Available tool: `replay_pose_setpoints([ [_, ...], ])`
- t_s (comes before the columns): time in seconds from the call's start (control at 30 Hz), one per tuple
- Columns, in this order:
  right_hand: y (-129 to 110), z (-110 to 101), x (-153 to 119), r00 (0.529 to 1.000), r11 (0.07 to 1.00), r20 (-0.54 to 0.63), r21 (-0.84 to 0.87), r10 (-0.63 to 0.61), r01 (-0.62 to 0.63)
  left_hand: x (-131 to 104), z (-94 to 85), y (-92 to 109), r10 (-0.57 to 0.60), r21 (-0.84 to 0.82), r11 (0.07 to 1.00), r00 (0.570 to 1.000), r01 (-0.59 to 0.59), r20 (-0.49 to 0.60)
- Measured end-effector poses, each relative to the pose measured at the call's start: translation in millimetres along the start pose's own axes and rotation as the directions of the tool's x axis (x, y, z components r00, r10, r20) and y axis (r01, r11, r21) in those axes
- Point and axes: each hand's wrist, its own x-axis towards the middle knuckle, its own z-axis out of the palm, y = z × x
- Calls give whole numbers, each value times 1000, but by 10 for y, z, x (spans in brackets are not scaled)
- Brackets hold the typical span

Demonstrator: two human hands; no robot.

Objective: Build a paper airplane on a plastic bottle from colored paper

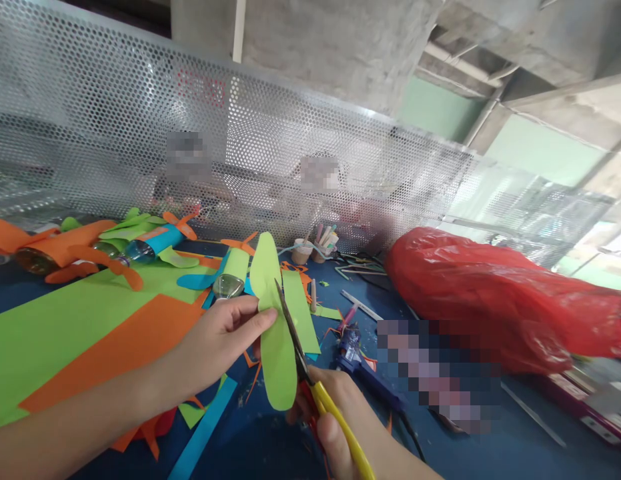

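My left hand (240,327) pinches a light green paper cutout (275,373) between thumb and fingers near its middle. The cutout is long, with rounded ends and a narrower waist. My right hand (340,413) is closed around the yellow and red handles of a pair of scissors (335,427). Its pointed blades reach up along the right side of the cutout; I cannot tell whether they touch the paper. Just beyond stands a small bottle model (230,280) wrapped in green paper with blue and orange paper parts.
Green sheets (55,313) and an orange sheet (125,347) cover the left of the blue table. More paper-wrapped bottles (75,250) lie behind them. A blue glue gun (365,373) and a red plastic bag (480,293) are at right. A perforated metal screen (270,147) stands behind.
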Motion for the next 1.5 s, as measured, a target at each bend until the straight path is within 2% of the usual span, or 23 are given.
replay_pose_setpoints([
  [0.43, -17, -30, 10, 1000, 998, 11, -51, -29, 29, 2, -9, -15, -5, -98, 995, 1000, 6, 13],
  [0.57, -18, -23, 9, 1000, 999, 18, -48, -14, 15, 9, -9, -42, -23, -74, 997, 1000, 24, 8],
  [0.8, -20, -7, 24, 1000, 1000, -2, -26, 13, -13, 4, 2, -37, 28, -2, 1000, 999, -28, -35],
  [1.1, -35, -15, 18, 999, 997, -7, -61, 40, -40, 18, 7, -22, 9, 37, 999, 1000, -8, -27],
  [1.37, -14, -5, 8, 999, 997, -4, -60, 44, -44, 3, 16, -13, 2, 19, 1000, 999, -1, -35],
  [1.5, -7, 2, 7, 999, 997, -14, -64, 44, -45, 7, 19, 1, 33, -19, 999, 999, -33, -2],
])
